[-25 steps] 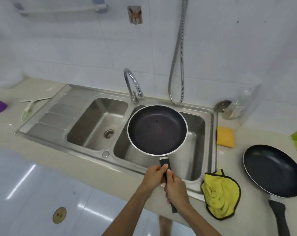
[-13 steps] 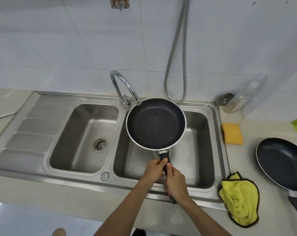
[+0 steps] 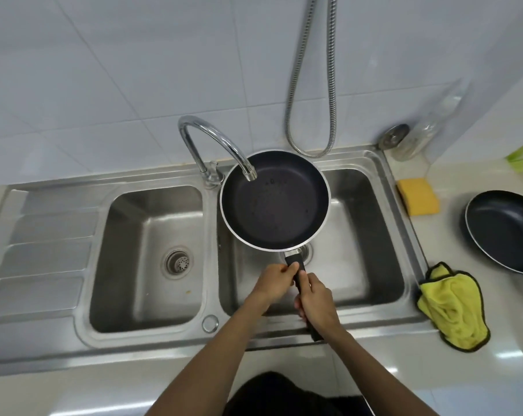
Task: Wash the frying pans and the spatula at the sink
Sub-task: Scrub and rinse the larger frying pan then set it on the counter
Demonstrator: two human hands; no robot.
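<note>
Since the earlier frame the frying pan [image 3: 275, 202] has shifted left and farther back. The spout of the faucet [image 3: 212, 136], which then met only the rim, now hangs over the pan's far-left inside.

We record a round pan with a matte dark lining, a few small specks on its far part, a bright metal rim and a black handle [image 3: 296, 262]. It is held above the right basin of the brushed steel double sink [image 3: 152, 340].

The left hand [image 3: 273, 280] has its fingers curled round the handle close to the pan. The right hand [image 3: 317, 301] wraps the handle just nearer, and its end pokes out past the wrist.

The pan hides most of the right basin's drain.

On the pale counter to the right:
- a yellow rectangular sponge [image 3: 417, 199]
- a crumpled yellow cloth [image 3: 452, 307] with dark edging
- a second pan [image 3: 506, 232], cut off by the frame edge

A ribbed metal hose [image 3: 311, 85] loops down the tiled wall.
</note>
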